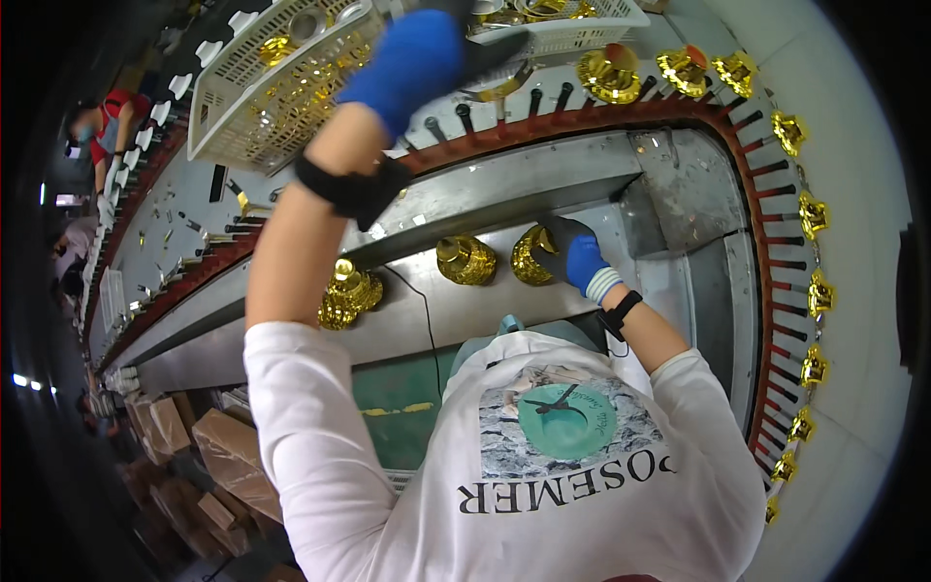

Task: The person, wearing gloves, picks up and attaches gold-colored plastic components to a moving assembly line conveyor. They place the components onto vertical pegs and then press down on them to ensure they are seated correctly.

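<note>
Shiny gold, round metallic-looking stack (528,258) sat just L of nearer, blue/grey-gloved R hand (574,254), gripped at its side; L hand (422,63) blurred, well apart, couldn't tell grip

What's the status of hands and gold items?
Left hand raised by white basket, grip unclear. Right hand against rightmost gold item on bench. Black cable over bench edge.

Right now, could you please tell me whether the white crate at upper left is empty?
Not empty: gold pieces show inside the white crate, within its slotted walls.
</note>
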